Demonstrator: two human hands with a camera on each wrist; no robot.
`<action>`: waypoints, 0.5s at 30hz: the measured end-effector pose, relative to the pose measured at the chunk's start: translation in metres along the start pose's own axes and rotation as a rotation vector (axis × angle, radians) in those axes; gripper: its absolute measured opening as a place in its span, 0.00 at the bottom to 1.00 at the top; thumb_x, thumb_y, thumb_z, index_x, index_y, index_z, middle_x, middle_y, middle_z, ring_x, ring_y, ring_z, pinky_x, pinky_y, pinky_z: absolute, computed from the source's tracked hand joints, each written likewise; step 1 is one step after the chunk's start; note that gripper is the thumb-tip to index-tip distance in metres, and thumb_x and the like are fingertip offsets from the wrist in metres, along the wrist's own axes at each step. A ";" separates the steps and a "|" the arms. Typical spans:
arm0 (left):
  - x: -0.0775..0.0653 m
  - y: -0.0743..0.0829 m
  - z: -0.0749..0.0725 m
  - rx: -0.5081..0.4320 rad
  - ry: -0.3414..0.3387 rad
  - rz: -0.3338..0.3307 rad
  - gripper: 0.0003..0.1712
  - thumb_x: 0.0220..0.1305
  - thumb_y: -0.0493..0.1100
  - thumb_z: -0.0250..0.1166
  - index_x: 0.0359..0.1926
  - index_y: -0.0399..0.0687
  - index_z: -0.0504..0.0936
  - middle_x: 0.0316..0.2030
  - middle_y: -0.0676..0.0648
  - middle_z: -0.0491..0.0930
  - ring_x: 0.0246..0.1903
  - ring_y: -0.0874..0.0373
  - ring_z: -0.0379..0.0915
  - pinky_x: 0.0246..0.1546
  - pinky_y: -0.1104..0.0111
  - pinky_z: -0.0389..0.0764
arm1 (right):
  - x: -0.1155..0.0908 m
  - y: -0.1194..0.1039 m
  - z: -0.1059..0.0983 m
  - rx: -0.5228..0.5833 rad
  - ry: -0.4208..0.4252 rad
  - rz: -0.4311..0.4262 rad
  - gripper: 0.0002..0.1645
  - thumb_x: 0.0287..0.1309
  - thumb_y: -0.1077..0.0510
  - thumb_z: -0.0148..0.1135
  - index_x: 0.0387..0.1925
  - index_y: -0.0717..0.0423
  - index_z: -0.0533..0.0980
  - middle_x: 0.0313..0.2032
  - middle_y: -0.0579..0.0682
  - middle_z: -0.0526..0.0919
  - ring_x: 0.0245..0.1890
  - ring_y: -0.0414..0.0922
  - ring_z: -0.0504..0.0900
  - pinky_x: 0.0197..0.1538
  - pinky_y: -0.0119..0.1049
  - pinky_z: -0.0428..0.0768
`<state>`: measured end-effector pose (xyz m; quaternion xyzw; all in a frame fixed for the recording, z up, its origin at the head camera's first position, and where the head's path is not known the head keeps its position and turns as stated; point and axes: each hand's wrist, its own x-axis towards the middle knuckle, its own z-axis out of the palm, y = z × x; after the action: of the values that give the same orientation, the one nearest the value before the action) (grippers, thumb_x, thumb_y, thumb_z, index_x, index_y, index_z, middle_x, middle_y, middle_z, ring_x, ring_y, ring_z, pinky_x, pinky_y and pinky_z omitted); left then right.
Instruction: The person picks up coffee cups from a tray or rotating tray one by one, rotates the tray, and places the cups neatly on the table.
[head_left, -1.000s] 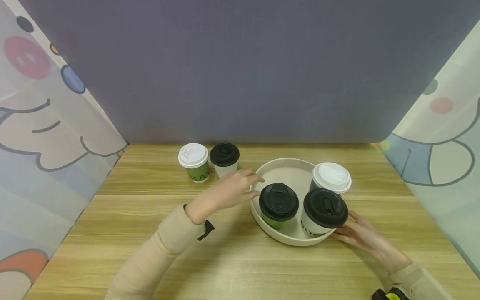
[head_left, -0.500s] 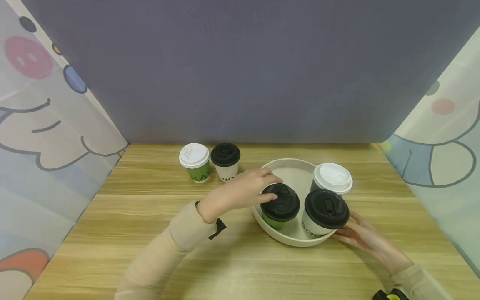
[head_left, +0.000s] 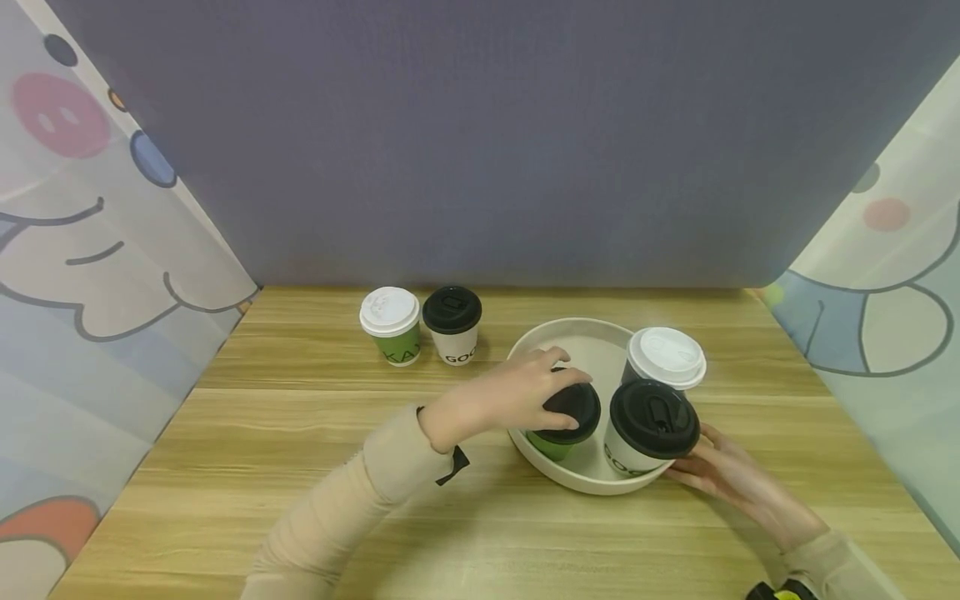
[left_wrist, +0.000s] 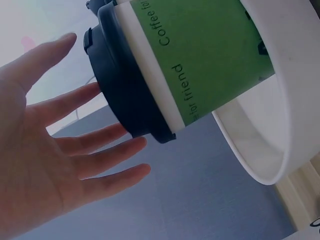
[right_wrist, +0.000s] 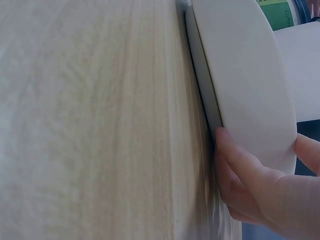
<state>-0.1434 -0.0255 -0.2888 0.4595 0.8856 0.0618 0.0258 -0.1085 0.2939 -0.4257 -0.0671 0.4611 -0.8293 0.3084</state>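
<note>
My left hand [head_left: 517, 393] hovers over a green paper coffee cup [head_left: 550, 447] with a black lid, at the left inside a round cream tray [head_left: 573, 481]. In the left wrist view its spread fingers lie around the black lid [left_wrist: 127, 75] without curling tightly; whether they touch it is hard to tell. At the tray's right front, my right hand [head_left: 731, 482] holds the side wall. The right wrist view has its fingers at the wall's lower edge and the thumb up by the rim. Beside the green cup stands a white cup with a black lid [head_left: 652, 418].
Behind that white cup, a dark cup with a white lid [head_left: 666, 357] stands in the tray. Further left on the wooden table [head_left: 262, 450] are a green cup with a white lid [head_left: 396, 337] and a white cup with a black lid [head_left: 453, 337]. A grey panel [head_left: 480, 150] rises behind.
My left hand has moved right, from the tray's left rim to over the black lid of the green cup. The right hand stays at the tray's side.
</note>
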 end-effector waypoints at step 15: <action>0.005 0.007 0.009 0.010 -0.108 -0.074 0.39 0.48 0.62 0.62 0.62 0.62 0.62 0.58 0.43 0.60 0.54 0.51 0.63 0.54 0.61 0.64 | 0.000 0.000 -0.001 -0.002 -0.023 -0.010 0.16 0.66 0.63 0.36 0.50 0.50 0.46 0.44 0.53 0.75 0.47 0.47 0.75 0.51 0.41 0.72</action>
<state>-0.1395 -0.0163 -0.2969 0.4295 0.8995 0.0313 0.0736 -0.1092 0.2943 -0.4266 -0.0793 0.4579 -0.8295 0.3097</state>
